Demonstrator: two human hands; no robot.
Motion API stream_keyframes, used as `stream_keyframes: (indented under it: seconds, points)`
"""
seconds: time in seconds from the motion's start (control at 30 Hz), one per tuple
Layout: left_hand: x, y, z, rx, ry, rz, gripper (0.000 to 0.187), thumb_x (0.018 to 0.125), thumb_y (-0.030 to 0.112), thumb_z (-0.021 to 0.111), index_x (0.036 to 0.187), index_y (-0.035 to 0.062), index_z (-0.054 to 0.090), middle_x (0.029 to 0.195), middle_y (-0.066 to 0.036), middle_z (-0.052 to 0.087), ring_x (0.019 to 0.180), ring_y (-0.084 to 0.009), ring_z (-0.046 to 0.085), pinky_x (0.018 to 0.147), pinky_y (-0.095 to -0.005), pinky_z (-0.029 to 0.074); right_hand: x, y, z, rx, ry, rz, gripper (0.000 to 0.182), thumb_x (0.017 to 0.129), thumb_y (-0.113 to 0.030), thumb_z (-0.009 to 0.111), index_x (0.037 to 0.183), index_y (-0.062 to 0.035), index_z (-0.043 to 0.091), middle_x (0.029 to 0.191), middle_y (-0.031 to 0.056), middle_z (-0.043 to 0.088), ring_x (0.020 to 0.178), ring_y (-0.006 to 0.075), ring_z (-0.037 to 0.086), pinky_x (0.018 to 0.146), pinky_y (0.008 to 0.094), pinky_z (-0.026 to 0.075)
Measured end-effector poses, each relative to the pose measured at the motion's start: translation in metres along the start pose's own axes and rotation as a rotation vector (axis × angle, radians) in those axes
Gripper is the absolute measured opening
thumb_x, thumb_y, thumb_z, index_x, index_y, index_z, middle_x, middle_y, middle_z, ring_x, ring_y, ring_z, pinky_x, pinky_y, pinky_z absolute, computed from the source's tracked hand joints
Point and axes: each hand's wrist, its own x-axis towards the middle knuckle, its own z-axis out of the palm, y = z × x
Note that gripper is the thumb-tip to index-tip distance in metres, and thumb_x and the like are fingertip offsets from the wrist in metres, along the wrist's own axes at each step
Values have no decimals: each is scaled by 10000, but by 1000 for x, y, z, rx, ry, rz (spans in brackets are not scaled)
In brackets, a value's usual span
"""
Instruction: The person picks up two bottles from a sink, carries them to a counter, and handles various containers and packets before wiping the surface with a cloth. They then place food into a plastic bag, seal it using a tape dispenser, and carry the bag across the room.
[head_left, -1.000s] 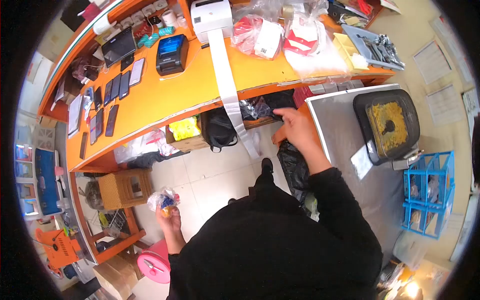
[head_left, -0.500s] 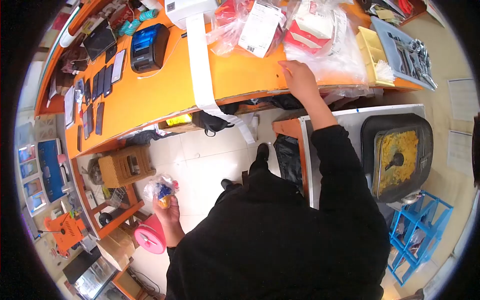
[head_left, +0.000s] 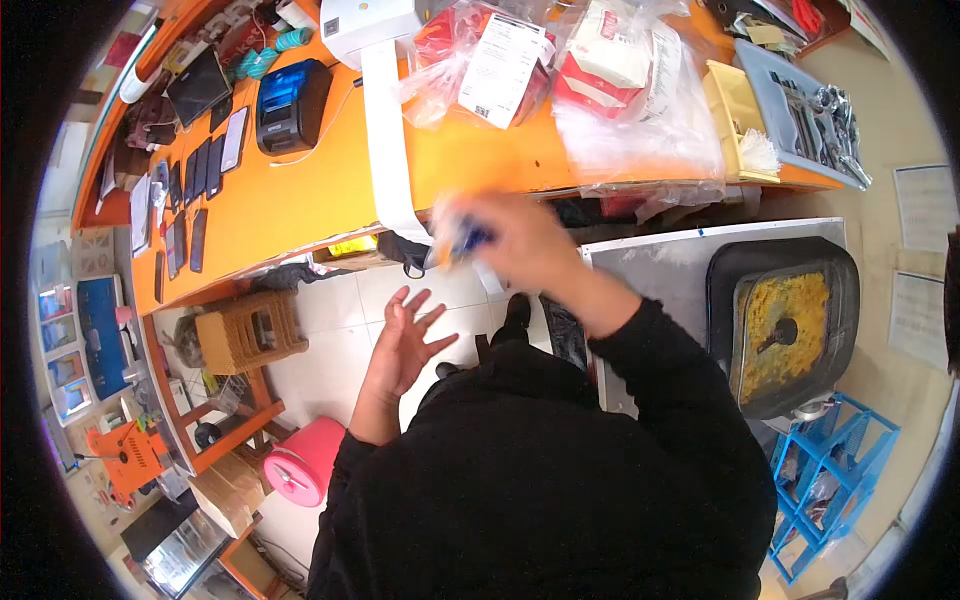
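My right hand (head_left: 525, 240), blurred by motion, is closed on a small plastic bag (head_left: 462, 235) with blue and orange-yellow in it, over the front edge of the orange counter (head_left: 290, 200). Below and to the left, my left hand (head_left: 402, 345) holds nothing; its fingers are spread above the tiled floor. A white paper strip (head_left: 388, 150) hangs over the counter edge just left of the bag. The bag's contents are too blurred to make out.
Plastic-wrapped packages (head_left: 505, 70) and a yellow tray (head_left: 740, 125) stand on the counter, with phones (head_left: 200, 170) and a black-blue printer (head_left: 290, 105) at left. A black pan (head_left: 785, 330) sits at right. A pink bin (head_left: 305, 460) stands at lower left.
The small bag has passed from my left hand to my right hand. My right hand has come left and down from the counter; my left hand has moved up and right and opened.
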Motion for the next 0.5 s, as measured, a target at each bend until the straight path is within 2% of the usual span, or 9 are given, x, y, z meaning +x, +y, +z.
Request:
stream_keyframes:
  seconds: [0.03,0.07,0.13,0.23,0.33,0.43,0.5]
  points:
    - [1,0,-5,23,19,29,684,943,493,551,1442,167,215,1487,-154,240,1335,-355,359,1015,-598,407,10,11,-15,-160,165,-20,478,703,-86,666,1177,-105,611,1085,132,627,1031,334,599,913,409,479]
    - [0,1,-7,55,38,38,691,945,508,535,1449,157,216,1489,-166,245,1333,-364,364,1023,-594,403,23,42,-21,-286,242,-15,483,728,-70,656,1205,-123,594,1134,126,606,1048,336,579,919,414,475]
    - [-1,4,-12,119,73,57,709,950,537,503,1461,136,218,1491,-192,255,1327,-381,373,1037,-586,394,31,90,-27,-534,105,168,504,768,-96,656,1259,-164,567,1209,109,574,1050,339,563,901,419,488]
    - [-5,9,-13,192,134,65,716,951,531,510,1461,114,231,1483,-203,277,1318,-385,390,1040,-552,405,33,109,-20,-668,67,214,393,761,-104,687,1148,-141,629,1216,91,588,991,329,595,871,401,510]
    - [-17,14,-28,232,166,99,691,952,502,530,1450,111,254,1471,-194,300,1312,-381,400,1033,-541,413,22,114,-33,-712,-104,150,318,759,-123,694,1077,-139,673,1144,91,631,963,320,629,833,407,525]
    - [-31,14,-49,178,200,148,647,959,470,535,1433,110,283,1455,-183,325,1306,-377,408,1029,-537,410,6,101,-66,-883,-355,241,224,755,-151,693,978,-135,713,1016,98,681,924,305,664,804,422,530]
    - [-40,12,-67,145,217,188,618,965,455,531,1422,109,300,1444,-176,340,1305,-375,410,1032,-540,400,-5,109,-88,-1114,-512,402,175,759,-180,681,917,-119,723,920,122,699,898,299,678,792,435,528]
